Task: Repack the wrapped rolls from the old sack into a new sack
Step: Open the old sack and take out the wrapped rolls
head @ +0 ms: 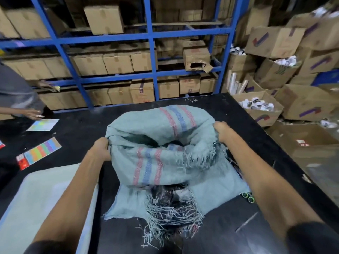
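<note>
Head view: left hand and right hand, well apart, each grip the striped sack by its rim on the black worktop.

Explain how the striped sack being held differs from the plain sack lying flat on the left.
The striped sack bulges and stands open-mouthed; the plain sack lies flat. The left hand and right hand grip the striped sack's rim; no hand holds the plain sack. The striped sack has red and blue bands and frayed threads; the plain sack shows neither. Both are pale greenish, on the black table.
</note>
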Demonstrator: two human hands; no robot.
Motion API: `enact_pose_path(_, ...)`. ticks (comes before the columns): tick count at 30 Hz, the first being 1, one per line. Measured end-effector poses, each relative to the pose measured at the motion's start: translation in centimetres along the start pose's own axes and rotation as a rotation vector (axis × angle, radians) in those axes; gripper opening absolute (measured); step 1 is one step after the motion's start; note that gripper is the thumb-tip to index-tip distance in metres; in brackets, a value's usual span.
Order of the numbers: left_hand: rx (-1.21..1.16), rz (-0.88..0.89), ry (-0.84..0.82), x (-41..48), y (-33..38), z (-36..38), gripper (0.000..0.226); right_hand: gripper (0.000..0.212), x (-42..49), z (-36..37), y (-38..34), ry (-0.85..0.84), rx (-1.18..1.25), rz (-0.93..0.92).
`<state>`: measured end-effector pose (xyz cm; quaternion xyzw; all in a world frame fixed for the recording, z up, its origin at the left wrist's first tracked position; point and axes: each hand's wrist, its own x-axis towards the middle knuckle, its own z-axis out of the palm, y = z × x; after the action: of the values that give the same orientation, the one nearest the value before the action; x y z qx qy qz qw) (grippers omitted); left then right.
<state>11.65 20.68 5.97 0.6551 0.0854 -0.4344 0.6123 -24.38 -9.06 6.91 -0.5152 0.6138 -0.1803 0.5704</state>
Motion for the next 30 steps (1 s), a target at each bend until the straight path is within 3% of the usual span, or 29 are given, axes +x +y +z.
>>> enact_pose_path(2, -0.019, -0.028, -0.055, 1.1, 0.7, -3.2, 0.01, 0.03, -1.0, -1.9, -0.2, -0.137, -0.03, 0.002)
enact_pose_path(4, -0.046, -0.075, -0.084, 0.7, 1.3, -6.0, 0.029, 0.043, -1.7, -4.6, 0.1, -0.251, 0.162, 0.093)
enact_pose_path(5, -0.216, -0.092, -0.149, -0.1, 1.6, -6.7, 0.033, 0.036, -1.0, -5.5, 0.4, -0.33, 0.303, 0.133)
enact_pose_path(7, -0.245, -0.096, -0.264, -1.6, 2.0, -6.3, 0.025, 0.02, -1.5, -5.8, 0.5, -0.408, 0.445, 0.116)
enact_pose_path(9, 0.091, 0.027, -0.246, -1.6, 2.2, -6.1, 0.044, 0.044, -1.5, -5.2, 1.2, -0.413, 0.498, 0.055)
enact_pose_path(11, 0.608, 0.22, -0.074, -0.4, 1.9, -6.7, 0.066, 0.082, -1.6, -4.8, 1.2, -0.491, 0.367, 0.011)
enact_pose_path(13, 1.047, 0.445, 0.152, 0.5, 1.5, -7.5, 0.073, 0.114, -1.7, -4.4, 0.7, -0.485, -0.028, -0.068)
enact_pose_path(14, 1.221, 0.517, 0.203, 0.3, 1.2, -7.6, 0.071, 0.12, -1.7, -4.1, 0.4, -0.411, -0.296, -0.115)
enact_pose_path(15, 1.356, 0.564, 0.23, 0.0, 0.8, -7.5, 0.069, 0.118, -1.8, -3.7, 0.1, -0.339, -0.502, -0.166)
enact_pose_path(17, 1.655, 0.642, 0.256, -0.9, -0.4, -6.9, 0.068, 0.097, -2.0, -2.9, -0.5, -0.237, -0.665, -0.245)
enact_pose_path(20, 1.883, 0.673, 0.324, -1.4, -2.8, -6.1, 0.064, 0.058, -1.8, -1.8, -0.9, -0.07, -0.518, -0.417)
enact_pose_path(22, 1.784, 0.628, 0.361, -1.1, -4.1, -6.1, 0.051, 0.041, -1.5, -1.2, -0.8, 0.057, -0.337, -0.432)
enact_pose_path(25, 1.448, 0.464, 0.335, -0.6, -4.6, -5.9, 0.048, 0.043, -1.1, -0.3, -0.4, 0.227, -0.281, -0.23)
enact_pose_path(26, 1.248, 0.389, 0.273, -0.5, -4.4, -5.6, 0.044, 0.044, -1.0, 0.1, -0.2, 0.257, -0.288, -0.186)
enact_pose_path(28, 0.632, 0.216, 0.082, -0.8, -3.2, -4.4, 0.029, 0.041, -1.5, 1.0, 0.0, 0.272, -0.257, -0.165)
enact_pose_path(30, 0.045, 0.058, -0.071, -1.5, -1.9, -3.3, 0.022, 0.033, -2.4, 2.1, 0.1, 0.194, -0.201, -0.181)
